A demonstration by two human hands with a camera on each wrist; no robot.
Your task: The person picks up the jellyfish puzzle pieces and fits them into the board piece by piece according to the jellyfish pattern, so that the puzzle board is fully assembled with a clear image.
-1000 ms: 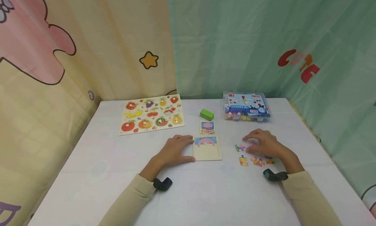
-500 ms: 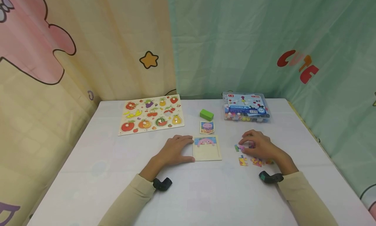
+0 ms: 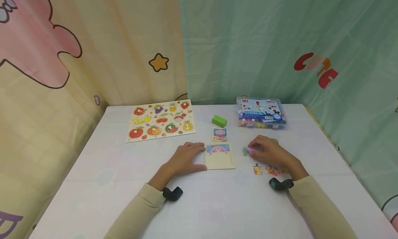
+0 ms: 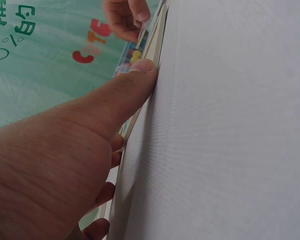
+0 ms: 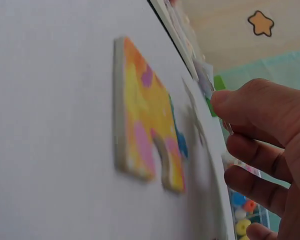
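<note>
My left hand rests at the left edge of a square wooden puzzle board, thumb near its lower corner and fingers at the upper one. A pink face on blue fills the board's top strip; bare wood shows below. In the left wrist view, the thumb touches the board's edge. My right hand pinches a pink and green puzzle piece between thumb and fingers, above the table in the right wrist view. Below that hand lie a yellow puzzle piece and several colourful pieces, partly hidden by the wrist.
Behind the board lie a small picture card and a green block. A fruit puzzle board is at the back left. At the back right stands a clear plastic box of beads. Curtains border the table.
My right hand has closed on the pink and green puzzle piece and moved it left and slightly away, toward the board. The left hand stays at the board's edge.
</note>
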